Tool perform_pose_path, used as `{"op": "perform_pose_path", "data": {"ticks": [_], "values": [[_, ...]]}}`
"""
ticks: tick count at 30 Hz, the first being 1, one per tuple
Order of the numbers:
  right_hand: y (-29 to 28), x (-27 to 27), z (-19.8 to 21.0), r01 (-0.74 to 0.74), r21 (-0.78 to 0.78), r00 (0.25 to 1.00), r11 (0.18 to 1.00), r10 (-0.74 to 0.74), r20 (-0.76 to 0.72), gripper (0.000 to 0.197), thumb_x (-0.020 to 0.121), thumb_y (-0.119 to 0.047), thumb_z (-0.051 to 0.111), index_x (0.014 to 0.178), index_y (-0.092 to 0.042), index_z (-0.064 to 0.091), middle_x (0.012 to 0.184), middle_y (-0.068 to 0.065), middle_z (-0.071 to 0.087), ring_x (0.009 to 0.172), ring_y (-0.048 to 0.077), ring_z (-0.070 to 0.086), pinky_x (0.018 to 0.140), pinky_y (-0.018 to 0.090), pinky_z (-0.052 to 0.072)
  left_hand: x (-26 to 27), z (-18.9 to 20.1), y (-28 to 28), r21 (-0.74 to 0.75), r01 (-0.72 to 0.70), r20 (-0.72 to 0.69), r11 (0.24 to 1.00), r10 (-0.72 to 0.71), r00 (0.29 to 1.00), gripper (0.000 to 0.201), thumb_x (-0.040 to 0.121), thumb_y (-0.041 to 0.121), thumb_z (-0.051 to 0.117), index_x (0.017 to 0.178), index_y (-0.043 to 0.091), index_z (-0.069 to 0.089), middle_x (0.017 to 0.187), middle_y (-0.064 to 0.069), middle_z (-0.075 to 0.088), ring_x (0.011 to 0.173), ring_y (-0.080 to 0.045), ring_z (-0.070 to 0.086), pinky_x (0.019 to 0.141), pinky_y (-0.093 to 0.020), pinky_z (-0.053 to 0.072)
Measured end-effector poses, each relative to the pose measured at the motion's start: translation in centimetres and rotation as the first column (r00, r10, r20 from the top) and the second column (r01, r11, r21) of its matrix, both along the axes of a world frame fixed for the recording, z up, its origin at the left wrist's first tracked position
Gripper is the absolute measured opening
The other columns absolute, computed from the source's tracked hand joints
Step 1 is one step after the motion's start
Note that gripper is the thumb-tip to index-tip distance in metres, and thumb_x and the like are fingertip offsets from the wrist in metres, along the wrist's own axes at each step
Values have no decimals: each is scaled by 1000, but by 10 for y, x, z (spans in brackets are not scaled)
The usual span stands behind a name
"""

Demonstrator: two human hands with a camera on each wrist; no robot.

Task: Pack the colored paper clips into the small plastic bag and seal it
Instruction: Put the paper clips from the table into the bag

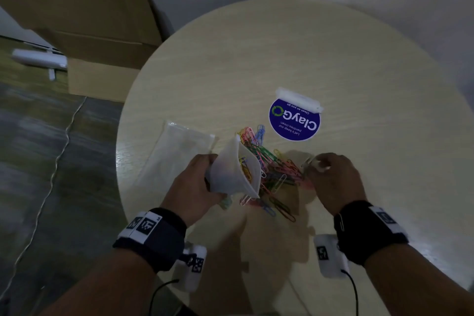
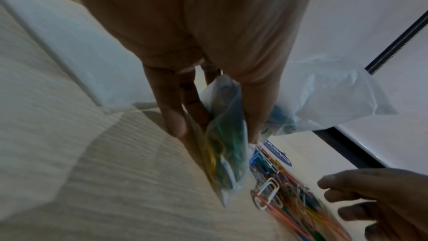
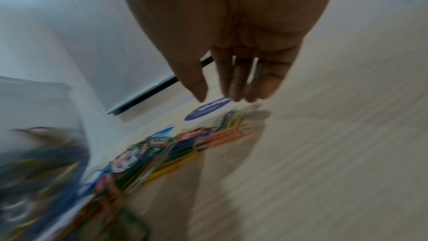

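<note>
A heap of colored paper clips lies on the round pale wooden table. My left hand grips a small clear plastic bag, thumb on one side and fingers on the other. The bag's mouth gapes toward the heap, and a few yellow, green and blue clips sit inside. My right hand hovers over the heap's right edge. In the right wrist view its fingers are straight and hold nothing.
A round blue sticker lies beyond the heap, with a small white roll at its far edge. A flat stack of clear bags lies left of my left hand near the table rim. A cardboard box stands on the floor at left.
</note>
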State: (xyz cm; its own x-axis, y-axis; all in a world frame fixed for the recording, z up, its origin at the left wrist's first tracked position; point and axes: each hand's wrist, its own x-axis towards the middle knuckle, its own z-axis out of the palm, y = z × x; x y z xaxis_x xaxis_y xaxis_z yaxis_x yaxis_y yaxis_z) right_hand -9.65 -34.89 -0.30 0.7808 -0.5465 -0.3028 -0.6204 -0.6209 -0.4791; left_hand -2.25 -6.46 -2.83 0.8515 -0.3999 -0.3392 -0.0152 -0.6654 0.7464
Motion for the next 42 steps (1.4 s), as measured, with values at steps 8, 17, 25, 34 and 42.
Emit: {"op": "perform_pose_path", "data": {"ticks": [8, 17, 25, 34, 42], "values": [[37, 21, -14, -408, -122, 910, 905, 392, -136, 45, 80, -39, 61, 117, -15, 58, 111, 12, 53, 97, 35, 45, 87, 40, 41, -1, 2, 0, 16, -11, 8, 1000, 11, 1000, 70, 69, 28, 85, 125, 41, 45, 115, 14, 59, 97, -14, 63, 77, -42, 56], [37, -1, -9, -449, -133, 890, 884, 428, -160, 60, 71, -43, 60, 123, -12, 57, 115, 14, 51, 99, 36, 44, 86, 43, 46, 0, 3, -2, 16, 3, 18, 1000, -4, 1000, 66, 69, 29, 85, 120, 40, 45, 116, 11, 59, 97, -17, 63, 76, -41, 55], [35, -2, -19, -479, -168, 877, 862, 477, -55, 19, 86, -20, 57, 96, -11, 70, 85, 14, 59, 82, 37, 58, 70, 40, 47, 1, 4, -1, 39, 20, 26, 999, -21, 999, 66, 72, 30, 85, 123, 39, 45, 118, 12, 57, 97, -17, 62, 76, -37, 54], [20, 11, 44, -421, -105, 899, 901, 430, 89, 17, 89, -29, 59, 85, -18, 72, 77, 7, 69, 73, 27, 64, 63, 34, 49, 0, 6, -4, 47, 39, 13, 998, -39, 999, 63, 77, 28, 81, 126, 39, 43, 125, 11, 52, 104, -19, 59, 83, -42, 54], [56, 36, 93, -617, -116, 773, 778, 627, 96, 20, 87, -26, 53, 82, -15, 69, 79, 7, 66, 75, 26, 59, 64, 38, 46, 0, 11, -7, 38, 7, 39, 999, -9, 999, 57, 75, 43, 69, 126, 36, 47, 128, 5, 56, 114, -22, 59, 94, -36, 50]]}}
